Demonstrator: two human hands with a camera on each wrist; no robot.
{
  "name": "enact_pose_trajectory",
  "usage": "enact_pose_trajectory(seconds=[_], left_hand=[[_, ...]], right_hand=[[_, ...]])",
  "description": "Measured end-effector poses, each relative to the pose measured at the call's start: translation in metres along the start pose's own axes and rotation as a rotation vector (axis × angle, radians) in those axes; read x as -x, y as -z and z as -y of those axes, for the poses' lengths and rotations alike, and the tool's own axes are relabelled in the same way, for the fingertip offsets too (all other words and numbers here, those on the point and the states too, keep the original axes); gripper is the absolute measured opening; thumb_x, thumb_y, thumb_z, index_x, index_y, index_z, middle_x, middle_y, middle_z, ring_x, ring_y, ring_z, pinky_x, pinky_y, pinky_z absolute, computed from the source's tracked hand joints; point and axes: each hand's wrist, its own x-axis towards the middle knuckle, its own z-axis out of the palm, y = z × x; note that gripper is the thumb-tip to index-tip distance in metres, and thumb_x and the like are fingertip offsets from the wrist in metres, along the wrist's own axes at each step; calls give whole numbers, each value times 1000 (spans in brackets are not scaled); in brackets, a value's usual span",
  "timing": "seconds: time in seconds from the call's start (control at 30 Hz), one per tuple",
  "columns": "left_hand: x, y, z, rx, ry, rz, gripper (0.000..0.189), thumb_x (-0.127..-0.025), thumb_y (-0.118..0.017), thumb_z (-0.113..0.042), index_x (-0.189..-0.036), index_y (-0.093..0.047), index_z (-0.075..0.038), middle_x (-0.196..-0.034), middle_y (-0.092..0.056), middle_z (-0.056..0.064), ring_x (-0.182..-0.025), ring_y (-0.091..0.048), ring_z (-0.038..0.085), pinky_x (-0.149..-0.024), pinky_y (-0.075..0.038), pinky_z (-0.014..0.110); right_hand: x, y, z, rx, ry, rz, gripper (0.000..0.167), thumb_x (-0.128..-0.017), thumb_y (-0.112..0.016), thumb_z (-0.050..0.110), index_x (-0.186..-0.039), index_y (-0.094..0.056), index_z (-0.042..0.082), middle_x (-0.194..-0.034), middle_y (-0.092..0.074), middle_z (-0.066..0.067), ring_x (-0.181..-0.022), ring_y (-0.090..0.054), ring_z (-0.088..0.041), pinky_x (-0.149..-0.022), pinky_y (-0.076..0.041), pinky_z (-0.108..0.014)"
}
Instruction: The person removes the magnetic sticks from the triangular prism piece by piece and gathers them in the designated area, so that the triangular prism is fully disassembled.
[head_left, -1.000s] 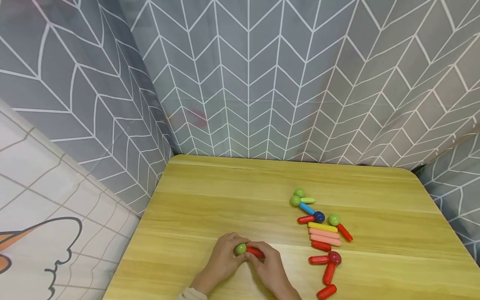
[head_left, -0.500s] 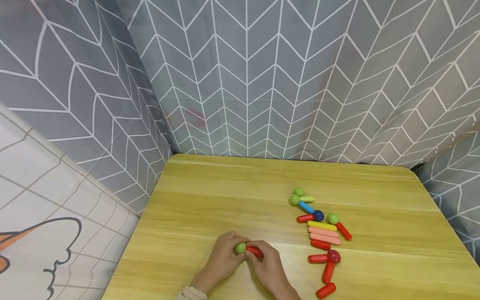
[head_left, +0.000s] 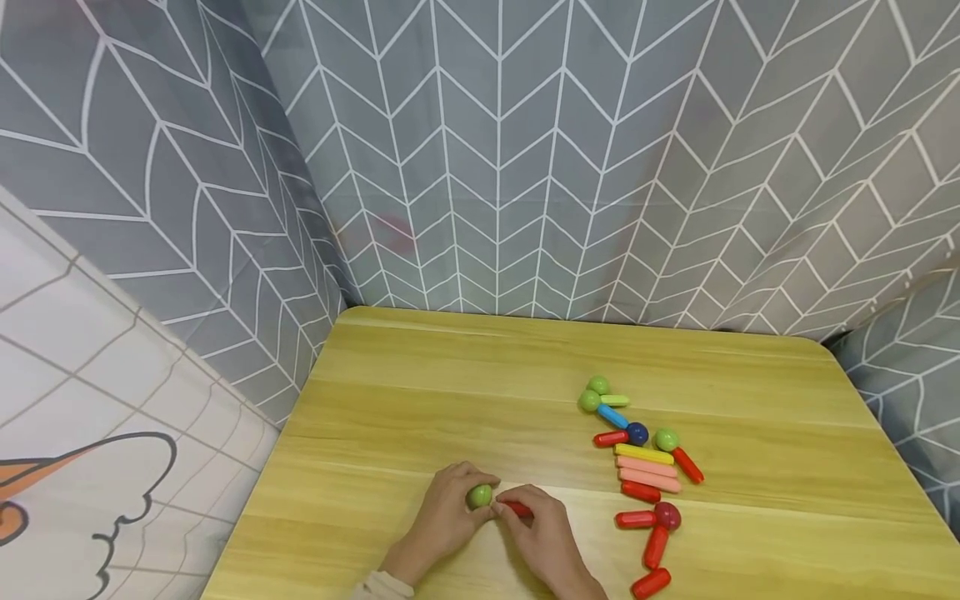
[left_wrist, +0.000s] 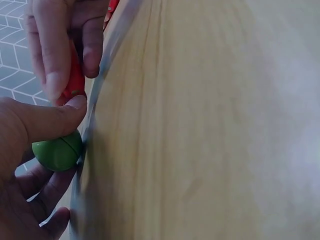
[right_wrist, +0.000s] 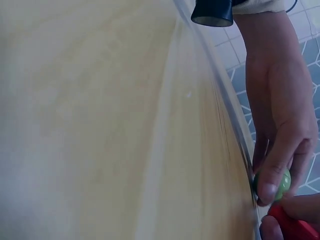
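Near the table's front, my left hand (head_left: 444, 510) holds a green ball (head_left: 480, 496) between thumb and fingers. Close on its right, my right hand (head_left: 543, 533) pinches a short red stick (head_left: 519, 507), partly hidden under the fingers. In the left wrist view, the green ball (left_wrist: 56, 152) shows a dark groove, and the lower end of the red stick (left_wrist: 75, 82) comes close to the left thumb tip. The right wrist view shows the green ball (right_wrist: 284, 184) just above the red stick (right_wrist: 295, 227); whether they touch is hidden.
To the right on the wooden table (head_left: 420, 375) lies an arrangement of sticks and balls: green balls (head_left: 590, 401), a blue stick (head_left: 613, 417), a dark blue ball (head_left: 637, 433), a yellow stick (head_left: 645, 454), pink sticks (head_left: 649, 480), a dark red ball (head_left: 667, 516) and several red sticks (head_left: 656, 547).
The red stick has shifted slightly right with my right hand, leaving a small gap from the green ball in the head view. My left hand is nearly still.
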Motion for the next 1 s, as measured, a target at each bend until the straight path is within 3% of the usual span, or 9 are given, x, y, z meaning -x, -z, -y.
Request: enact_pose_trajectory(seconds=[0.2, 0.33, 0.6, 0.77, 1.0], left_hand=[[0, 1, -2, 8, 8, 18, 36, -81, -82, -26, -116, -74, -19, -106, -68, -10, -101, -59, 11, -97, -48, 44], [1, 1, -3, 21, 14, 30, 37, -81, -81, -24, -116, -73, -18, -106, -68, -9, -99, -58, 9, -96, -48, 42], [-1, -1, -5, 19, 13, 46, 37, -82, -81, -25, -117, -73, -18, -108, -68, -8, -98, -57, 8, -96, -47, 42], [-4, -6, -7, 19, 10, 30, 37, -83, -80, -23, -118, -72, -18, -111, -67, -6, -101, -59, 13, -93, -49, 37], [-9, -13, -11, 65, 6, 14, 39, -82, -81, -17, -119, -70, -14, -115, -62, -2, -103, -60, 15, -90, -54, 29]], right_hand=[[4, 16, -4, -33, -78, -5, 21, -92, -70, 5, -112, -74, 10, -111, -73, -4, -98, -71, -13, -77, -58, -17], [10, 30, -9, -26, -150, -22, 27, -91, -69, 1, -117, -71, 9, -110, -74, -4, -97, -72, -13, -77, -58, -17], [24, 58, -17, 9, -360, -15, 19, -86, -76, 7, -101, -68, 15, -94, -73, 2, -83, -66, -5, -70, -54, -16], [33, 70, -23, -1, -385, -65, 20, -84, -78, 3, -99, -73, 15, -95, -73, 0, -80, -67, -4, -70, -57, -18], [45, 83, -27, 61, -421, -102, 21, -88, -75, 6, -108, -73, 13, -101, -75, -1, -85, -68, -6, -73, -60, -21]])
